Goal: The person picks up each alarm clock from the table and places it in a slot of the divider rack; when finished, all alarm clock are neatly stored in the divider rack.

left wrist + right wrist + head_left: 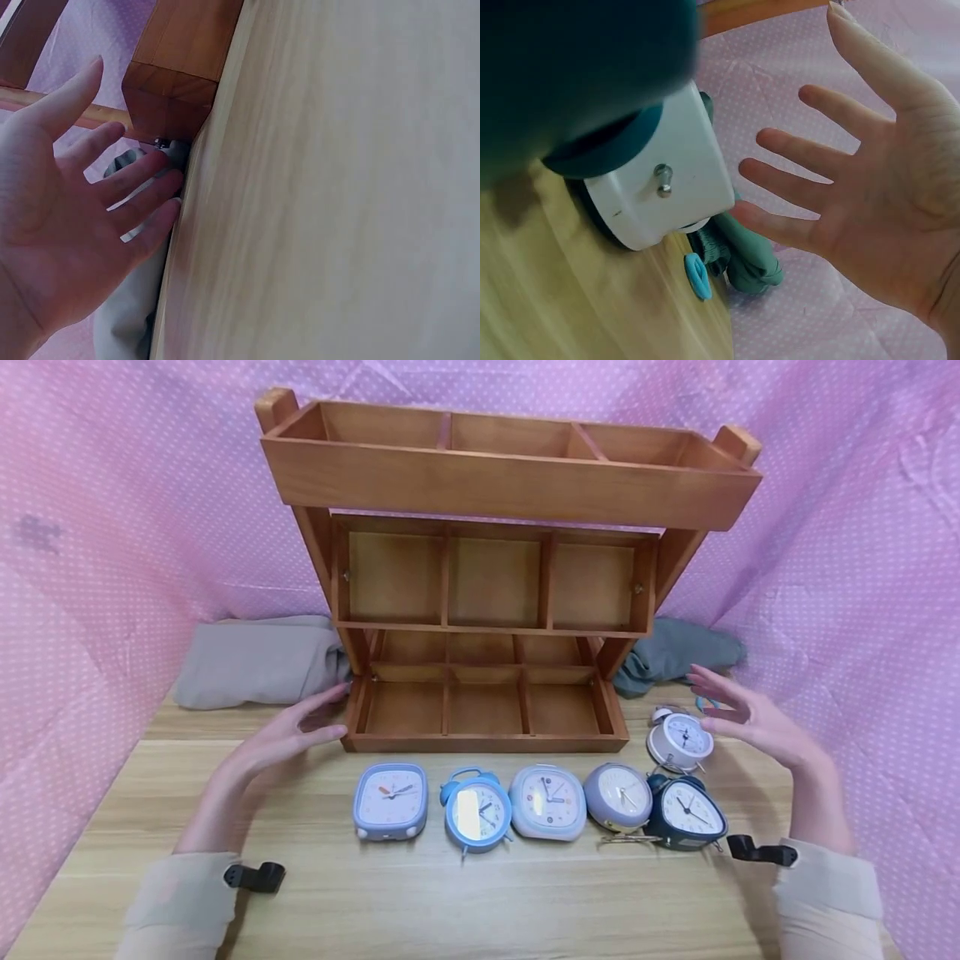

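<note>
My left hand (288, 739) hovers with spread fingers at the lower left corner of a brown wooden shelf rack (487, 743); in the left wrist view its palm shows and holds nothing. My right hand (761, 727), fingers apart, is raised just right of a white alarm clock (681, 741). In front of the rack stand a lavender-blue square clock (391, 802), a blue twin-bell clock (478, 812), a pale blue rounded clock (548, 802), a greyish-purple round clock (618, 797) and a dark teal clock (686, 812). The teal one looms blurred in the right wrist view.
The rack has tiers of three compartments each. Folded grey cloth (262, 662) lies left of it, and dark green cloth (678, 652) on the right, near a small light-blue ring (697, 276). Pink dotted fabric (847, 568) encloses the wooden table (420, 902).
</note>
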Action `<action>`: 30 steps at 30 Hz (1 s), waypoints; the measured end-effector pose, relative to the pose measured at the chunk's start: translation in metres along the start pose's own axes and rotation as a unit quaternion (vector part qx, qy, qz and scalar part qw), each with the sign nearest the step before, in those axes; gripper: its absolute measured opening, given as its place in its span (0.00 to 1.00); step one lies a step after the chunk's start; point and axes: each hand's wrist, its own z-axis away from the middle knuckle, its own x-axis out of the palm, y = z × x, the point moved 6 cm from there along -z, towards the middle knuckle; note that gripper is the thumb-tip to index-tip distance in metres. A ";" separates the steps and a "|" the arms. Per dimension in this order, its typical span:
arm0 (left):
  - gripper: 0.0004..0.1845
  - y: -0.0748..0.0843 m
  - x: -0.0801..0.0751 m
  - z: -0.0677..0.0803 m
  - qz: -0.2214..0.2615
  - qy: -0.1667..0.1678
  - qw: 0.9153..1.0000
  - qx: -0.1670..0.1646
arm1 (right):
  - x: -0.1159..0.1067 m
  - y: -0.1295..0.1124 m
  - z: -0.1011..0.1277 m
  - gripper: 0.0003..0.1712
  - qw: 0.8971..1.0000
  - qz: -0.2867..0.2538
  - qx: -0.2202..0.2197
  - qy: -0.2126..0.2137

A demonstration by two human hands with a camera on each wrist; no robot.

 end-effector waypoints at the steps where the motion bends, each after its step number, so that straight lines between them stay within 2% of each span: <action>1: 0.41 0.000 0.001 0.000 -0.001 -0.002 1.000 0.000 | 0.001 0.002 0.000 0.46 1.000 -0.003 -0.004 -0.003; 6: 0.42 -0.001 0.003 -0.002 0.001 -0.007 1.000 0.001 | 0.006 0.007 0.001 0.47 1.000 -0.011 -0.010 -0.019; 20: 0.42 -0.002 0.004 -0.004 0.007 -0.016 1.000 -0.003 | 0.014 0.018 0.002 0.48 0.998 0.010 -0.003 -0.063; 27: 0.42 -0.001 0.003 -0.004 0.001 -0.023 1.000 -0.013 | 0.015 0.015 -0.004 0.49 0.994 0.029 -0.053 -0.092; 30: 0.41 -0.001 0.002 -0.004 0.001 -0.026 1.000 -0.016 | 0.016 0.016 -0.007 0.48 0.993 0.027 -0.054 -0.104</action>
